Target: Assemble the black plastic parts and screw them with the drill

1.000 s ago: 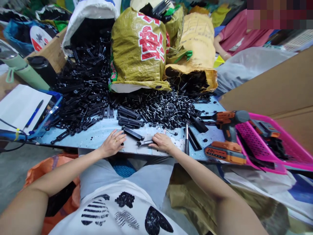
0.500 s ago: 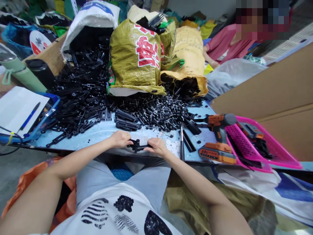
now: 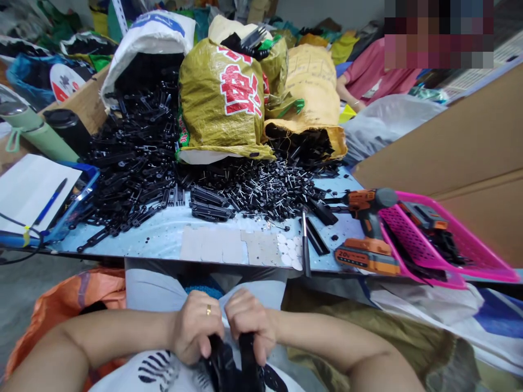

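Note:
Close to my chest, below the table edge, both hands grip a black plastic jointed part [image 3: 223,370]. Its lower end is blurred and cut off by the frame bottom. My left hand [image 3: 200,325], with a ring on one finger, is closed on one black arm of the part. The other arm is in the closed fingers of my right hand [image 3: 251,324]. On the table ahead lie a heap of black plastic arms [image 3: 134,158], a pile of black pieces with metal pins [image 3: 273,188], and stacked black bars [image 3: 210,204].
An orange cordless drill [image 3: 365,228] lies beside a pink basket [image 3: 469,234] on the right. A metal-tipped tool [image 3: 305,245] sticks over the table edge. A yellow sack [image 3: 223,103] stands behind the piles. Paper with a pen [image 3: 51,201] is on the left. A co-worker's pink sleeve [image 3: 376,68] shows behind.
Both hands have come down and back from the table edge toward my chest, bringing the black jointed part with them. Pale flat pads on the table are now uncovered.

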### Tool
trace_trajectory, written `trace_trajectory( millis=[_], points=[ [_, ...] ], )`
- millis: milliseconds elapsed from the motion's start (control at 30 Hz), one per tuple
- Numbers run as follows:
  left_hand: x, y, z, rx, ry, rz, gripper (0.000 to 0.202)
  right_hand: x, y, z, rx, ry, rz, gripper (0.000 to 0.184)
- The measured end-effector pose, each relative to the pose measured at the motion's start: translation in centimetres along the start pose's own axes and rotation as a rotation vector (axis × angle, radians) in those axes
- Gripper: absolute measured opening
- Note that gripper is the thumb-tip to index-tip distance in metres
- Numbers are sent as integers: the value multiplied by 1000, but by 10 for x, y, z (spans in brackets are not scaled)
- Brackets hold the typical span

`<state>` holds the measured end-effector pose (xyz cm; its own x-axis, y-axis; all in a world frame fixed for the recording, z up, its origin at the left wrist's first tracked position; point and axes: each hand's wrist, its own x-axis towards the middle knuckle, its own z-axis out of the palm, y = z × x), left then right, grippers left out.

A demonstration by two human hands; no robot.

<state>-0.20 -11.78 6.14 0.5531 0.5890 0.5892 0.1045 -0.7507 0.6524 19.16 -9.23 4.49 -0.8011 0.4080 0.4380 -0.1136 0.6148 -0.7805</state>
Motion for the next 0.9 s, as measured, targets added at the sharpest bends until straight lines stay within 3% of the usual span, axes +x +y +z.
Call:
trace_trajectory(
  millis=[67,167,267,333,433,467,533,600,667,767,833,900],
  points=[
    [-4,-3,12,66,46,-39,81,3,16,26,-62,152,160,71],
    [-6,-18,19,197,71,-9,87,17,44,58,-233,553,446,55],
    [-3,-39,18,338,133,106,75,34,68,56,-282,788,475,38],
    [3,-61,14,535,143,131,70,34,78,25,-377,780,460,37],
    [15,-110,3,822,-1,67,56,-2,84,-51,-735,778,603,35],
    [18,-127,-1,878,-54,30,47,-22,83,-78,-880,815,704,33],
    [25,-155,-7,944,-124,-45,34,-69,79,-126,-1114,812,1044,35],
    [30,-169,-6,959,-145,-109,32,-114,78,-163,-1203,658,1410,44],
    [34,-171,-1,943,-147,-163,33,-146,81,-185,-1108,422,1609,49],
    [39,-165,-2,937,-94,-235,42,-166,94,-202,-1007,240,1679,50],
    [39,-163,-22,966,-1,-313,46,-165,100,-205,-980,228,1656,53],
    [37,-162,-60,1000,121,-412,44,-157,99,-205,-929,228,1575,55]
  ],
)
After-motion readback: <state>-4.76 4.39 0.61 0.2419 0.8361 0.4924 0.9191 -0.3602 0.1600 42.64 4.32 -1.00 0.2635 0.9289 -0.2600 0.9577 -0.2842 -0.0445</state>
